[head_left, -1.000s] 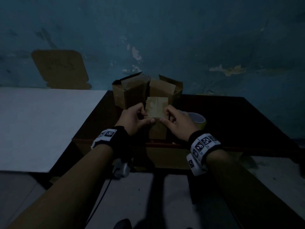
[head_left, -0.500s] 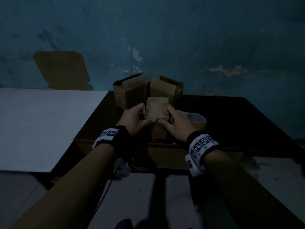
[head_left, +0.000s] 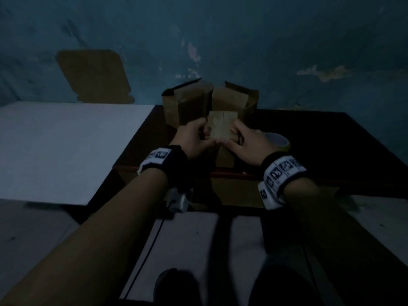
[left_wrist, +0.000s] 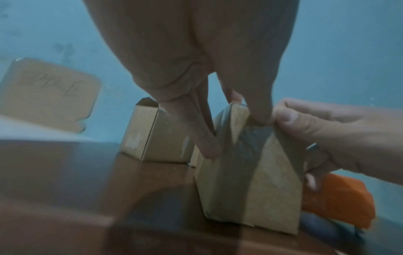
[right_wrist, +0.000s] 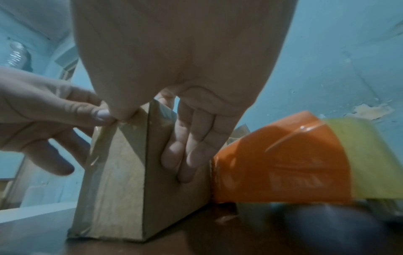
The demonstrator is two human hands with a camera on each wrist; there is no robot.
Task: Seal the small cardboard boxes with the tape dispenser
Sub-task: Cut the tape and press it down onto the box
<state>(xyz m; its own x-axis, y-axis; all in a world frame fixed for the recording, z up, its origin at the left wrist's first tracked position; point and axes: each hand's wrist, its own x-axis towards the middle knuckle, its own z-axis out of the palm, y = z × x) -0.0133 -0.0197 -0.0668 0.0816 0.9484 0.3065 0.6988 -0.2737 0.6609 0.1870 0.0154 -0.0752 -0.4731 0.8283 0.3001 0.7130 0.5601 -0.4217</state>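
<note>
Here, box [head_left: 221,127] between fingers [right_wrist: 187,155] (thumbs [left_wrist: 260,110] touching).

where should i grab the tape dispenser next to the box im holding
Probably by the dark handle of the tape dispenser, with the right hand coming from the near right. It lies low on the person's side and looks free, while the orange guard sits close beside the small box.
</note>
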